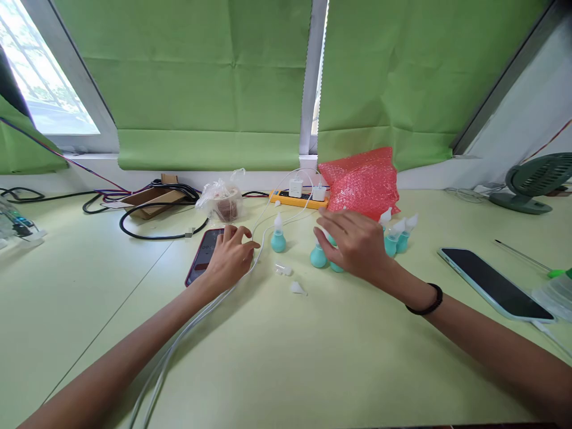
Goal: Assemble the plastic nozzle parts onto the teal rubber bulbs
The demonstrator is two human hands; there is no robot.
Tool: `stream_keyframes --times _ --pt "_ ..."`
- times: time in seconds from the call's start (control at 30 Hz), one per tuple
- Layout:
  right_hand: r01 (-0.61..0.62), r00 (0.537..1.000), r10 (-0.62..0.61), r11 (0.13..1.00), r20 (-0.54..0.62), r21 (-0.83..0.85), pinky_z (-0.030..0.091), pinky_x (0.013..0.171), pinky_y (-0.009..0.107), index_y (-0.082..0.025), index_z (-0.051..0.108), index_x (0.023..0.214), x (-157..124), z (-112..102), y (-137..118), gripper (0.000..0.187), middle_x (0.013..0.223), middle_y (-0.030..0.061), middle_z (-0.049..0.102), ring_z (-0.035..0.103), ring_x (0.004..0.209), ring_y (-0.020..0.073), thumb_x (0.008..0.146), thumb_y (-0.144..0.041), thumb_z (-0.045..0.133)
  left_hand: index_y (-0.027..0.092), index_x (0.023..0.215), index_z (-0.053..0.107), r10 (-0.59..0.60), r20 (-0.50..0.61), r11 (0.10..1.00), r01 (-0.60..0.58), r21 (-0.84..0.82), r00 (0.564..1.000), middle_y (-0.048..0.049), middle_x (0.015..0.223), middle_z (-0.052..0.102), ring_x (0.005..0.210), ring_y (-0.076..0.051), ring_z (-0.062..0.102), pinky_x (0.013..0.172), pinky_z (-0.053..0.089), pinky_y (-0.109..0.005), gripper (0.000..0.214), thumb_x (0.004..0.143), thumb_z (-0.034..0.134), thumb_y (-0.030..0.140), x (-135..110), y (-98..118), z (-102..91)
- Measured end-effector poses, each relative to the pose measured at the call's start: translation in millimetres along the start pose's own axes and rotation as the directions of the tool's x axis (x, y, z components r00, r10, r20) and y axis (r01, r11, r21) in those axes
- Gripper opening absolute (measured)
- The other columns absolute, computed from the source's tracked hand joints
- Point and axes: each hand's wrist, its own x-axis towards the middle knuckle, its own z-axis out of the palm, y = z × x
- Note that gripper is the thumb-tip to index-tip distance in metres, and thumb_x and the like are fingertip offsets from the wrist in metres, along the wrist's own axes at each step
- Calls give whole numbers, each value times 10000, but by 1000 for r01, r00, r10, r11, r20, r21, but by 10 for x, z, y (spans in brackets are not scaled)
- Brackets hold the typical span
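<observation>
White cables (173, 345) enter at the bottom edge beside the left forearm and pass just right of the left hand (232, 256).

Head view. Hands well apart. Left hand lies palm down over the right side of a lit phone (203, 257); fingers loosely bent, thumb parted from them, nothing visibly gripped. Fingertip contact with the screen: cannot tell; display text too small to read.

Right hand (353, 241), black band (429, 302) at the wrist, is poised over a group of teal bulbs (318, 257). Thumb and fingers parted, nothing seen between them; the hand hides part of the group, so touch is uncertain.

A lone bulb (278, 241) with a pale pointed tip stands upright between the hands. Nearer the camera: a clear piece (283, 270) and a white tip (298, 288). More tipped bulbs (391, 244) stand right of the hand, before a red bubble-wrap pouch (363, 182).

Step, as judged: left hand attending to the phone, right hand placed at the bulbs. Grasping one from here would call for closing thumb and fingers around a single bulb without tipping its close neighbours.
</observation>
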Motion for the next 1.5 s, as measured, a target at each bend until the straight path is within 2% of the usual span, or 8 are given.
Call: stream_keyframes --times 0.13,0.3,0.53,0.83,1.03,1.23,1.37,1.5 --pt "188 975 -218 918 48 350 450 646 277 -118 598 806 -202 1 -282 157 888 84 645 565 777 168 804 -194 460 222 917 654 13 65 1000 -14 7 998 -112 995 501 916 -286 396 659 404 -395 217 778 489 197 -36 6 97" --pt "-2 888 -229 865 398 501 469 681 335 -115 545 1025 -410 65 -582 311 1111 130 543 492 934 235 794 -307 466 230 854 660 49 88 999 -50 5 995 -107 971 519 900 -278 413 640 395 -382 207 800 461 212 -56 17 182" --pt "-173 837 -117 871 535 461 408 786 423 -198 437 1194 -338 233 -605 422 1285 143 357 390 1042 275 811 -375 438 175 741 642 96 19 995 -96 -37 995 -87 711 615 778 -248 487 612 401 -351 212 784 446 107 -33 52 175" --pt "-150 861 -106 882 497 447 424 763 362 -172 588 925 -380 287 -567 239 979 110 532 449 929 213 857 -224 364 132 849 614 69 -189 953 -121 -277 979 -88 788 610 760 -185 548 649 476 -296 205 774 427 98 -98 239 106" --pt "-103 962 -60 825 267 556 423 801 421 -152 563 977 -552 287 -497 219 1060 143 495 439 986 235 821 -170 410 150 762 580 58 -239 859 -170 -482 969 -32 735 603 539 -83 538 520 485 -199 159 729 442 77 -238 548 -23" --pt "-146 989 112 602 98 785 465 777 348 -253 516 1081 -609 124 -576 330 1080 87 506 503 976 182 793 -111 441 154 725 617 -88 -313 639 -187 -746 946 -40 696 605 552 -104 558 523 487 -230 129 717 503 94 -312 675 -37" --pt "-350 929 258 387 264 853 496 724 286 -245 542 1060 -590 17 -661 286 909 47 596 572 841 148 797 -164 466 164 840 622 -153 -386 578 -234 -782 910 -47 744 637 611 -121 585 538 505 -235 159 718 543 99 -340 697 20" --pt "-562 810 288 137 510 816 510 594 245 -175 574 1004 -585 -5 -694 253 745 27 621 568 621 113 766 -250 530 169 867 625 -140 -390 551 -255 -794 910 -51 754 655 601 -122 583 554 511 -257 188 712 566 81 -347 708 43"
